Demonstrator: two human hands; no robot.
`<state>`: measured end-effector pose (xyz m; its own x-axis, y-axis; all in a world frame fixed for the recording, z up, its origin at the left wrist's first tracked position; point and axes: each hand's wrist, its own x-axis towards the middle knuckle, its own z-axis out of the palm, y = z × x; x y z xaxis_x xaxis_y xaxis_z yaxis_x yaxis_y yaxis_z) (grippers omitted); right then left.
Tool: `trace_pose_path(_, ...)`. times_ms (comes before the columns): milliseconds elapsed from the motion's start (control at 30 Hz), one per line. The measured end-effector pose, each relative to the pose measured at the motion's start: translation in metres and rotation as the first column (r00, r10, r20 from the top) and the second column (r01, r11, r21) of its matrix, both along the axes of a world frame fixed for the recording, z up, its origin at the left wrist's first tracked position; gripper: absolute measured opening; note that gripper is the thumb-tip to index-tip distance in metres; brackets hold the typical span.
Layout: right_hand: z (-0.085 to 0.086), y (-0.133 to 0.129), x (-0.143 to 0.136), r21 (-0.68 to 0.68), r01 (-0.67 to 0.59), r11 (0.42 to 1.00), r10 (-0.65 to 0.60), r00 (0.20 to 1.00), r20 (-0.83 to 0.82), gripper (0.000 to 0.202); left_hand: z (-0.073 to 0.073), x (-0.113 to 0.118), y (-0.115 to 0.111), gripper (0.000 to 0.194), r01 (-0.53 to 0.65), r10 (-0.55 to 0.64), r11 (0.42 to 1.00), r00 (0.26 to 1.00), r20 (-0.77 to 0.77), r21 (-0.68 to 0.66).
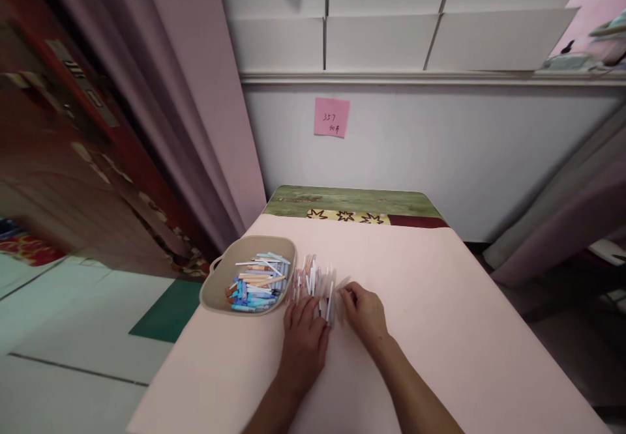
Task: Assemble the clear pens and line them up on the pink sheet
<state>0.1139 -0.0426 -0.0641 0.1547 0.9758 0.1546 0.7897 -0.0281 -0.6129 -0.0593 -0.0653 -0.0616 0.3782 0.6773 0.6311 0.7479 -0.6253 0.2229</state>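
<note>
Head cam shows slim pens (mostly wht).

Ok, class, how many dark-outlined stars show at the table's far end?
3, in a row along the yellow strip: the left star, the middle star and the right star. The pink cover could hide more.

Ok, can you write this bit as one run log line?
left hand: at near end of sticks | right hand: right of sticks, grip unclear | tub: left of sticks, pens inside
</note>
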Motion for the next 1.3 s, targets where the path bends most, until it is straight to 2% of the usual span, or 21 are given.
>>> trace_pose_path(67, -0.003, 0.002, 0.004, 0.068, 0.051, 0.996, -0.051, 0.999, -0.001, 0.028, 0.002, -0.002, 0.001, 0.013, -0.027, 0.026, 0.999, 0.999, 0.044, 0.021)
trace_pose_path(133, -0.009, 0.006, 0.007, 0.167, 0.050, 0.985, -0.063, 0.995, 0.073, 0.035, 0.002, -0.006, 0.002, 0.018, -0.055, 0.050, 0.997, 0.993, 0.111, 0.045)
trace_pose_path(233, -0.020, 0.012, 0.011, 0.264, -0.052, 0.963, -0.007, 0.976, 0.219, 0.041, 0.000, -0.012, 0.003, 0.025, -0.072, 0.065, 0.997, 0.975, 0.215, 0.025)
trace_pose_path(333, -0.026, 0.016, 0.013, 0.254, -0.115, 0.960, 0.049, 0.966, 0.253, 0.034, -0.005, -0.016, 0.004, 0.026, -0.119, 0.127, 0.992, 0.945, 0.301, -0.047)
trace_pose_path(467, -0.020, 0.013, 0.018, 0.261, -0.123, 0.958, 0.071, 0.977, 0.200, 0.018, -0.009, -0.019, 0.006, 0.021, -0.178, 0.214, 0.975, 0.907, 0.363, -0.129)
trace_pose_path(567, -0.009, 0.008, 0.023, 0.243, -0.089, 0.966, 0.061, 0.991, 0.120, 0.014, -0.008, -0.018, 0.006, 0.018, -0.171, 0.201, 0.978, 0.919, 0.340, -0.116)
trace_pose_path(700, 0.004, 0.003, 0.026, 0.134, 0.065, 0.989, -0.042, 0.985, -0.167, 0.024, -0.004, -0.017, 0.006, 0.016, -0.169, 0.199, 0.978, 0.929, 0.312, -0.122)
trace_pose_path(767, 0.006, 0.003, 0.024, 0.094, 0.097, 0.991, -0.055, 0.925, -0.377, 0.029, -0.004, -0.017, 0.006, 0.016, -0.173, 0.208, 0.976, 0.925, 0.319, -0.135)
trace_pose_path(900, 0.005, 0.006, 0.020, 0.030, 0.001, 1.000, 0.021, 0.709, -0.705, 0.036, -0.007, -0.018, 0.007, 0.019, -0.158, 0.209, 0.973, 0.914, 0.348, -0.169)
trace_pose_path(1000, 0.003, 0.007, 0.019, 0.005, -0.076, 0.997, 0.051, 0.604, -0.795, 0.038, -0.008, -0.018, 0.008, 0.017, -0.151, 0.198, 0.976, 0.920, 0.338, -0.160)
trace_pose_path(1133, 0.001, 0.007, 0.017, -0.004, -0.133, 0.991, 0.061, 0.485, -0.872, 0.037, -0.001, -0.015, 0.006, 0.016, -0.110, 0.136, 0.988, 0.955, 0.264, -0.111)
trace_pose_path(1233, 0.002, 0.008, 0.016, 0.004, -0.070, 0.998, 0.035, 0.456, -0.889, 0.034, 0.006, -0.011, 0.002, 0.012, -0.077, 0.091, 0.993, 0.983, 0.160, -0.092)
trace_pose_path(1300, 0.002, 0.010, 0.017, 0.022, 0.045, 0.999, -0.002, 0.461, -0.887, 0.032, 0.007, -0.008, 0.000, 0.011, -0.053, 0.059, 0.995, 0.995, 0.085, -0.080)
